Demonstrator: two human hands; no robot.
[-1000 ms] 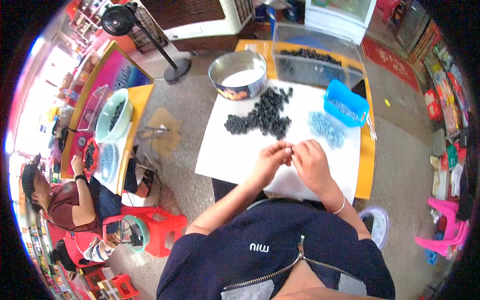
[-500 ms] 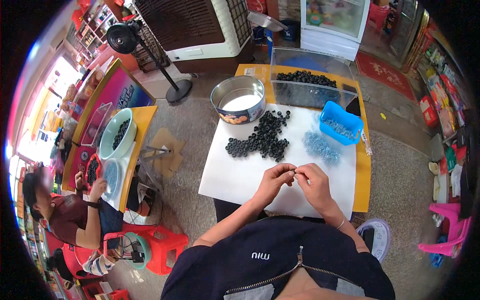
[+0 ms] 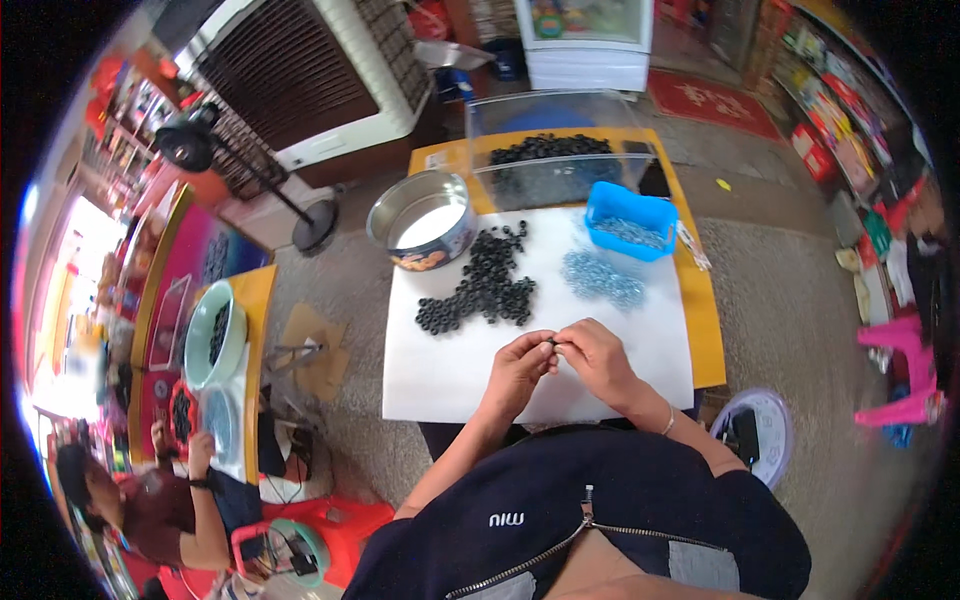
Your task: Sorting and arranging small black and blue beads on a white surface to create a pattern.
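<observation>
My left hand (image 3: 521, 368) and my right hand (image 3: 598, 362) meet over the near part of a white sheet (image 3: 430, 385), fingertips pinched together. Between them is a tiny dark piece (image 3: 551, 341), mostly hidden by the fingers; it resembles the loose black ring-shaped parts. A spread pile of those black parts (image 3: 490, 280) lies beyond my hands to the left. To the right is a heap of small clear-blue pieces (image 3: 605, 280). Behind that heap, a blue plastic basket (image 3: 625, 202) holds more of the blue pieces.
A round metal tin (image 3: 425, 255) stands at the sheet's far left. Behind it, a clear bin (image 3: 480, 125) contains black parts. At left, a person (image 3: 160, 510) works at another table with a pale green basin (image 3: 202, 375). A pink stool (image 3: 900, 370) stands far right.
My view has shifted, so the table sits further left and higher in the picture. My hands stay pinched together at the small piece.
</observation>
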